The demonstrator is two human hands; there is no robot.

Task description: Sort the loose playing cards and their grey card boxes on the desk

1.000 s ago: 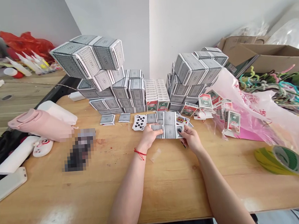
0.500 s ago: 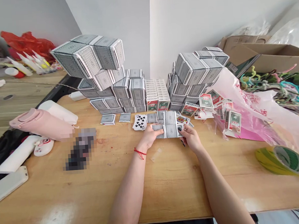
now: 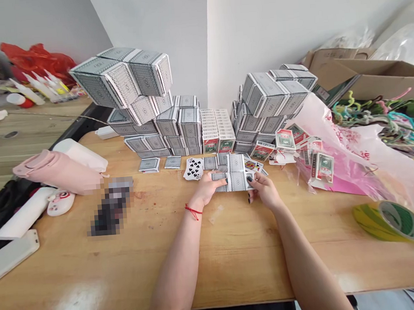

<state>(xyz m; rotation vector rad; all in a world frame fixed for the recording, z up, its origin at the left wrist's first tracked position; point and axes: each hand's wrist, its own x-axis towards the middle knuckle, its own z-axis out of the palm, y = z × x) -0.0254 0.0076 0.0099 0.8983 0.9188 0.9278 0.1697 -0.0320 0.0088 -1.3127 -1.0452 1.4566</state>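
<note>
Between my hands are grey-backed playing cards [image 3: 236,180], laid across each other with flaps to the left, right and far side. My left hand [image 3: 206,189] grips the left flap, thumb on top. On the right flap, my right hand [image 3: 262,187] presses with its thumb, the other fingers curled beneath and partly hidden. Just beyond lie a ten of spades [image 3: 194,168] face up, a small grey-backed pile [image 3: 210,163] and some face-up cards [image 3: 255,166]. Further left are two short stacks of folded cards [image 3: 148,165].
Cubes of folded cards rise in a left stack [image 3: 147,107] and a right stack [image 3: 270,98], with rows of card boxes [image 3: 211,144] between. A pink bottle [image 3: 57,172] and a blurred dark object [image 3: 112,206] lie left. Yellow tape [image 3: 367,221] and a plastic bag [image 3: 355,140] are right.
The fingers of my right hand have shifted slightly at the right flap. My left hand and the cards stay almost where they were.
</note>
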